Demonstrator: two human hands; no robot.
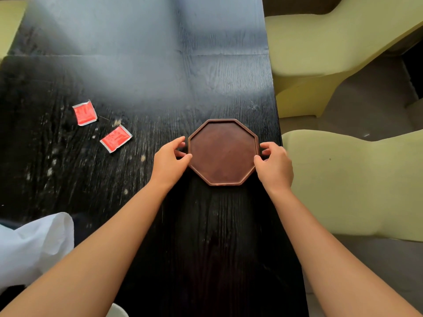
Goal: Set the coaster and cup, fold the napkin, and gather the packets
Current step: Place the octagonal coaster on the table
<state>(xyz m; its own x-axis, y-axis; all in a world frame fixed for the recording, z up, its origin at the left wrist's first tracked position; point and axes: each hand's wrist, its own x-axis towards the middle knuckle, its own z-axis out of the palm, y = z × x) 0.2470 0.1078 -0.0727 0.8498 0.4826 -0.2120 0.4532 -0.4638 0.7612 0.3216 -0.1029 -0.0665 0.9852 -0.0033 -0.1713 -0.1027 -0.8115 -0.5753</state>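
Note:
A brown octagonal coaster (223, 152) with a raised rim lies flat on the black wooden table (206, 236), near its right edge. My left hand (170, 160) grips the coaster's left side and my right hand (274, 167) grips its right side, fingers curled over the rim. Two red packets lie to the left: one (85, 112) farther back, one (116, 138) nearer the coaster. A crumpled white napkin (32, 245) lies at the table's near left. A white rounded rim (117, 311), possibly the cup, shows at the bottom edge under my left forearm.
Pale yellow-green chairs (348, 179) stand along the table's right side, with grey floor (375, 104) between them. Another yellow-green chair part (9, 24) shows at the top left. The far table surface reflects window light.

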